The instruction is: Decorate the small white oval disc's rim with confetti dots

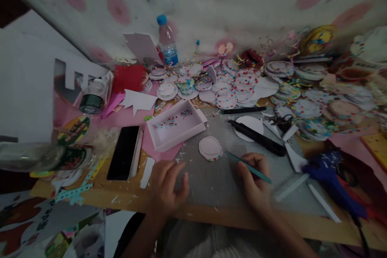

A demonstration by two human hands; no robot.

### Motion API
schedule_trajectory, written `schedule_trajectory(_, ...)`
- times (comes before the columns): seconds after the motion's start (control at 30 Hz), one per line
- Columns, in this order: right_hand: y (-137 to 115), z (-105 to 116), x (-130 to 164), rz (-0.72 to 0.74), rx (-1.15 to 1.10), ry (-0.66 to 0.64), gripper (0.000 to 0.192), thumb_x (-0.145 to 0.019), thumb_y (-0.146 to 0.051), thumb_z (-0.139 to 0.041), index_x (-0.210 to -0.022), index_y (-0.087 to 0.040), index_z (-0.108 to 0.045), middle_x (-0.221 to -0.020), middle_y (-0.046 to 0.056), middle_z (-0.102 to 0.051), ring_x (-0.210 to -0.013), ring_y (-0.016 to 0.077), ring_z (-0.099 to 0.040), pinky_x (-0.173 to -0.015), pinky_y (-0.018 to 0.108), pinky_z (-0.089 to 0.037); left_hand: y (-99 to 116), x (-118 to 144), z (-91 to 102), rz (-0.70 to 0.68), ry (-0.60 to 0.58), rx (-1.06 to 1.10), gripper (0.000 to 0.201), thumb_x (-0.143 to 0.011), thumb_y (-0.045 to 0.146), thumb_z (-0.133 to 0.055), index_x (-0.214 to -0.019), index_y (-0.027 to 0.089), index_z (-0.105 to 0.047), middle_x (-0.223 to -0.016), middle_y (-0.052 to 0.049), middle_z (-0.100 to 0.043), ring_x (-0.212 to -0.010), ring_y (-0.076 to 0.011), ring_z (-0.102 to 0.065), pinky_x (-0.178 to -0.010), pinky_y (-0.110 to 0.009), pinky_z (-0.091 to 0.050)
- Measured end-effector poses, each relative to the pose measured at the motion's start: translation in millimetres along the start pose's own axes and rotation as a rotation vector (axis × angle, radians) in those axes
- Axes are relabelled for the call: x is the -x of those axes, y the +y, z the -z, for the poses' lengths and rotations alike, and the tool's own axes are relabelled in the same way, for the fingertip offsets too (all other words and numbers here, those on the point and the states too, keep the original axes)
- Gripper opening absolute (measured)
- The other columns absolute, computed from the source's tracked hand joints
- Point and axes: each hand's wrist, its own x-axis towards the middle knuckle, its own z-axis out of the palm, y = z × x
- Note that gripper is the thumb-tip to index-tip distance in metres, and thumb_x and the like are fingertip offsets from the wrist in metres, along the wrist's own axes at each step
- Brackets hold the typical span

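In the head view, my right hand [256, 177] is closed around a slim teal pointed tool [249, 165]; its exact kind is unclear. The tip points left, close to the right edge of a small white paper disc [210, 148]. Red and blue dots show along that disc's lower rim. My left hand [169, 185] is empty, its fingers curved and apart, resting near the lower left of the grey mat [208, 185]. Above it stands an open white paper box [177, 125] with small coloured beads or confetti inside.
A black box cutter [256, 137] lies across a white disc, with a blue glue gun [335, 181] farther right. A smartphone [123, 153] sits left of the box. Stacks of decorated discs [223, 88] and a water bottle [167, 42] line the back. Paper scraps are scattered about.
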Motion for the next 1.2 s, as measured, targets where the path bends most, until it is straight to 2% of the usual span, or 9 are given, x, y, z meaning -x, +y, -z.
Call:
schedule_trajectory(0.07, -2, 1, 2, 0.017, 0.041, 0.005, 0.011, -0.085, -0.03, -0.059, -0.089, -0.023, -0.051, -0.074, -0.002, -0.049, -0.064, 0.013, -0.048, -0.057, 0.026, -0.041, -21, -8, 9.3, 0.109, 0.056, -0.122, 0.04, -0.082, 0.02, -0.064, -0.12, 0.012, -0.054, -0.11, -0.015, -0.059, -0.107, -0.0278, -0.054, -0.094, -0.043, -0.044)
schedule_trajectory(0.13, -7, 4, 1, 0.056, 0.065, 0.037, 0.012, -0.083, -0.028, -0.063, -0.089, -0.022, -0.054, -0.079, 0.0, -0.054, -0.07, 0.0139, -0.052, -0.063, 0.028, -0.044, -42, -17, 13.5, 0.135, -0.023, -0.199, 0.052, -0.082, 0.029, -0.066, -0.128, 0.01, -0.049, -0.129, -0.02, -0.053, -0.124, -0.0342, -0.045, -0.102, -0.051, -0.038)
schedule_trajectory(0.23, -21, 11, -6, 0.177, 0.05, 0.095, 0.015, -0.079, -0.024, -0.068, -0.09, -0.022, -0.057, -0.083, 0.001, -0.057, -0.074, 0.0151, -0.057, -0.064, 0.028, -0.046, -64, -18, 10.6, 0.035, -0.157, -0.239, 0.024, -0.087, 0.023, -0.059, -0.11, 0.017, -0.061, -0.122, -0.012, -0.062, -0.129, -0.0336, -0.042, -0.107, -0.054, -0.032)
schedule_trajectory(0.3, -35, 18, -14, 0.279, 0.055, 0.074, 0.016, -0.076, -0.022, -0.07, -0.087, -0.022, -0.058, -0.087, 0.003, -0.06, -0.08, 0.0167, -0.059, -0.064, 0.029, -0.048, -67, -11, 4.7, 0.004, -0.133, -0.226, 0.015, -0.089, 0.017, -0.053, -0.1, 0.017, -0.064, -0.116, -0.011, -0.066, -0.125, -0.0304, -0.047, -0.106, -0.052, -0.035)
schedule_trajectory(0.5, -75, 23, -43, 0.402, 0.087, -0.164, 0.013, -0.078, -0.019, -0.069, -0.085, -0.026, -0.061, -0.09, 0.005, -0.066, -0.087, 0.0215, -0.064, -0.073, 0.036, -0.052, -57, 7, -7.7, -0.005, 0.036, -0.218, 0.022, -0.088, 0.009, -0.049, -0.096, 0.019, -0.068, -0.108, -0.009, -0.07, -0.122, -0.0277, -0.051, -0.1, -0.049, -0.039)
schedule_trajectory(0.6, -86, 5, -60, 0.462, 0.101, -0.283, 0.013, -0.079, -0.019, -0.068, -0.087, -0.027, -0.062, -0.091, 0.005, -0.067, -0.086, 0.0216, -0.065, -0.072, 0.036, -0.052, -56, 6, -7.7, 0.003, 0.063, -0.218, 0.022, -0.088, 0.009, -0.051, -0.095, 0.021, -0.068, -0.105, -0.007, -0.071, -0.119, -0.0262, -0.053, -0.098, -0.046, -0.04)
schedule_trajectory(0.73, -89, -38, -82, 0.601, 0.146, -0.445, 0.011, -0.08, -0.018, -0.068, -0.085, -0.026, -0.061, -0.086, 0.002, -0.068, -0.079, 0.0186, -0.064, -0.069, 0.034, -0.05, -57, 6, -7.7, -0.005, 0.102, -0.221, 0.021, -0.088, 0.011, -0.053, -0.094, 0.023, -0.069, -0.101, -0.006, -0.072, -0.117, -0.0249, -0.056, -0.097, -0.044, -0.039)
schedule_trajectory(0.9, -79, -84, -104, 0.77, 0.241, -0.517, 0.006, -0.082, -0.018, -0.063, -0.082, -0.024, -0.06, -0.079, 0.002, -0.069, -0.078, 0.0196, -0.063, -0.071, 0.035, -0.046, -56, 6, -8.3, 0.016, 0.113, -0.19, 0.021, -0.089, 0.012, -0.052, -0.094, 0.023, -0.07, -0.1, -0.006, -0.072, -0.116, -0.025, -0.057, -0.097, -0.044, -0.038)
schedule_trajectory(1.2, -66, -107, -114, 0.871, 0.49, -0.612, 0.012, -0.081, -0.011, -0.059, -0.078, -0.022, -0.057, -0.075, -0.001, -0.068, -0.076, 0.0182, -0.06, -0.08, 0.037, -0.032, -57, 6, -8.0, -0.004, 0.104, -0.185, 0.021, -0.088, 0.008, -0.053, -0.094, 0.021, -0.069, -0.102, -0.007, -0.071, -0.118, -0.026, -0.054, -0.097, -0.043, -0.041)
